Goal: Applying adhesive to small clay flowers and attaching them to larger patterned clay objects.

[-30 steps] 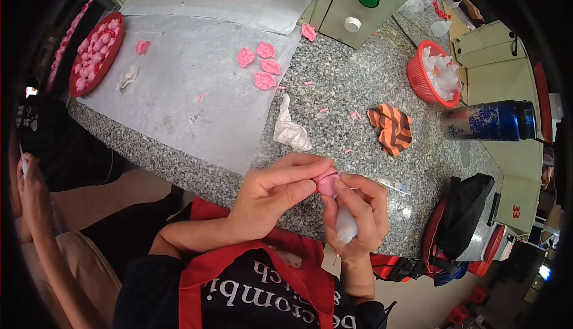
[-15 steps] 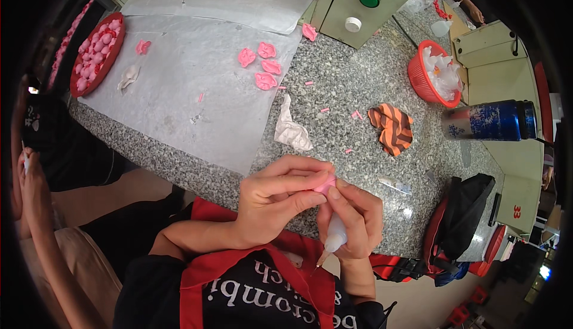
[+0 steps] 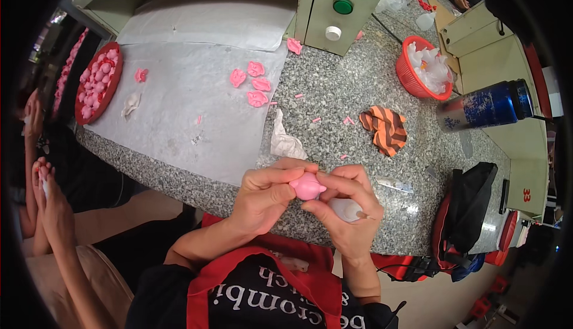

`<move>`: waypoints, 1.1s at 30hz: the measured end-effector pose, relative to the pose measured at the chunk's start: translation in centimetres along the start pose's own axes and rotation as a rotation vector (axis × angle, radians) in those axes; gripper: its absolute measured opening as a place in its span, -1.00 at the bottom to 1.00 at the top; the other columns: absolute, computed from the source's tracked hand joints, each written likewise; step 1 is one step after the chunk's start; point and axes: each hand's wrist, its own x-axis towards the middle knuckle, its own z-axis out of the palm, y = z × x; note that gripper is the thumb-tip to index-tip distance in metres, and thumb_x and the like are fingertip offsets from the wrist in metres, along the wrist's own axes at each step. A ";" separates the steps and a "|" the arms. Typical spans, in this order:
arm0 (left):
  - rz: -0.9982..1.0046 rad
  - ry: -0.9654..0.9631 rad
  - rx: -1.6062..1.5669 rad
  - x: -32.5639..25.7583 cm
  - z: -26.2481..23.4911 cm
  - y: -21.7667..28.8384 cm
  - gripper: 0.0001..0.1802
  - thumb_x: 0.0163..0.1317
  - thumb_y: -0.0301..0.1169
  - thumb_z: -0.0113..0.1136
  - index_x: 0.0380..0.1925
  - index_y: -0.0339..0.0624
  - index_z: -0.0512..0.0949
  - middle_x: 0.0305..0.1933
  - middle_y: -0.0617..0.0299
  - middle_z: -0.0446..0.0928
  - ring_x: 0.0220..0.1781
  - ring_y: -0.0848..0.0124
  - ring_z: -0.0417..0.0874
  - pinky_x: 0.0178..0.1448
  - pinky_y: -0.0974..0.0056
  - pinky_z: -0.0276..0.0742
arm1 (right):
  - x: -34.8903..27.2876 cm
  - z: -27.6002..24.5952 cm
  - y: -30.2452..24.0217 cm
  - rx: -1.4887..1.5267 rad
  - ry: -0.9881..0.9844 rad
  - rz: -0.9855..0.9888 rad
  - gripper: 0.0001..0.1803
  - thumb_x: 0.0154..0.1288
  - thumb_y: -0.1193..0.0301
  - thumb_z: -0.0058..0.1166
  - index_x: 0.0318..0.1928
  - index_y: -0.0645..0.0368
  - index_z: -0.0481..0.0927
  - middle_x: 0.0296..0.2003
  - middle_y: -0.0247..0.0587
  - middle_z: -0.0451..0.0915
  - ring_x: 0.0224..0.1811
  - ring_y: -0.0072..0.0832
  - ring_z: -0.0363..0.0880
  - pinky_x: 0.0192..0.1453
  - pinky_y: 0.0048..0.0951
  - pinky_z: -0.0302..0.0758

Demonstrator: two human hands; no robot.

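Between the fingertips of my left hand (image 3: 259, 203) is a small round pink piece (image 3: 307, 186), smooth, with little points at its ends. The fingers of my right hand (image 3: 352, 230) touch its right side. Tucked in that same right hand is a small white squeeze bottle (image 3: 346, 209) with a thin nozzle pointing right. Both hands hover over the table's near edge. Just beyond them lies a crumpled white cloth or tissue (image 3: 285, 140). Farther off, several pink folded pieces (image 3: 256, 84) rest on the white paper sheet (image 3: 179, 99).
A red basket (image 3: 117, 72) of pink pieces stands far left, and a red basket (image 3: 412, 81) of white bottles far right. Right of my hands lie a striped cloth (image 3: 388, 131), a blue bottle (image 3: 486, 105) and a black bag (image 3: 471, 209). People sit at left and far right.
The pink piece has come into fuller view and shifted slightly left. My right hand has turned, swinging the squeeze bottle's nozzle from downward to rightward. The whole view has tilted a little.
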 end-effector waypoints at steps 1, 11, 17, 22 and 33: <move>-0.010 0.004 0.002 0.0 0.0 0.0 -0.69 0.13 -0.65 -0.07 -0.11 -0.22 0.49 0.06 -0.07 0.33 0.07 0.18 0.40 0.14 0.16 0.33 | -0.1 0.0 0.0 -0.003 0.011 -0.007 -0.61 -0.27 0.64 0.31 -0.28 0.23 0.58 -0.33 -0.30 0.38 -0.45 -0.66 0.38 -0.36 -0.67 0.33; -0.059 0.054 -0.013 -0.2 0.5 -0.2 -0.71 0.13 -0.63 -0.03 -0.13 -0.21 0.49 0.03 -0.03 0.38 0.08 0.20 0.39 0.17 0.12 0.31 | 0.2 -0.7 0.5 -0.149 0.008 -0.204 -0.62 -0.28 0.55 0.36 -0.30 0.16 0.60 -0.34 -0.30 0.43 -0.46 -0.65 0.45 -0.42 -0.66 0.41; -0.074 0.112 0.034 0.0 1.0 0.0 -0.71 0.12 -0.63 -0.03 -0.13 -0.21 0.49 0.04 -0.02 0.37 0.08 0.20 0.39 0.16 0.13 0.33 | 0.0 0.1 0.1 -0.091 0.040 -0.132 -0.61 -0.30 0.55 0.37 -0.31 0.17 0.59 -0.37 -0.29 0.42 -0.46 -0.64 0.43 -0.41 -0.66 0.38; -0.047 0.014 0.041 0.2 1.0 -0.6 -0.72 0.12 -0.63 -0.03 -0.15 -0.20 0.51 0.04 -0.05 0.34 0.08 0.21 0.39 0.12 0.17 0.36 | -0.4 -0.5 0.5 -0.201 0.092 -0.238 -0.54 -0.40 0.54 0.40 -0.31 0.20 0.59 -0.38 -0.27 0.42 -0.40 -0.55 0.41 -0.39 -0.60 0.38; -0.213 0.142 -0.109 0.0 0.7 -0.9 -0.73 0.15 -0.47 0.03 -0.11 -0.09 0.49 0.02 0.13 0.39 0.06 0.24 0.42 0.12 0.16 0.39 | -0.4 -0.1 0.4 -0.234 0.118 -0.289 -0.60 -0.26 0.61 0.32 -0.27 0.23 0.56 -0.36 -0.21 0.44 -0.41 -0.55 0.44 -0.38 -0.59 0.41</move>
